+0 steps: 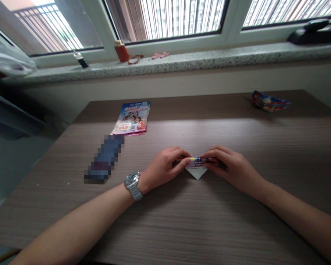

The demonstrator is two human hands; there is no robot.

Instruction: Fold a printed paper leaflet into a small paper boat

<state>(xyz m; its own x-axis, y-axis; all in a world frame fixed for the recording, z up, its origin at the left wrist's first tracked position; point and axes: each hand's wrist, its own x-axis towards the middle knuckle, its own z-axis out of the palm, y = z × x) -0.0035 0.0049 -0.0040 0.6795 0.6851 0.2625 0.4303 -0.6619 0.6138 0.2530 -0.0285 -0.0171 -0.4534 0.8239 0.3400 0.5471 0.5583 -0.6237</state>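
Observation:
A folded paper leaflet (197, 162) lies between my hands near the middle of the table. Its upper part is a narrow printed band, and a white triangular point sticks out toward me. My left hand (169, 162), with a metal watch at the wrist, grips the band's left end between thumb and fingers. On the right end, my right hand (228, 163) pinches the same band in a like grip. Both ends of the paper are partly covered by my fingers.
A stack of printed leaflets (134, 117) lies at the back left, beside a blurred-out dark flat object (105, 158). A folded paper boat (270, 102) stands at the back right. The granite windowsill (198, 59) holds an orange-red container (121, 51) and small items.

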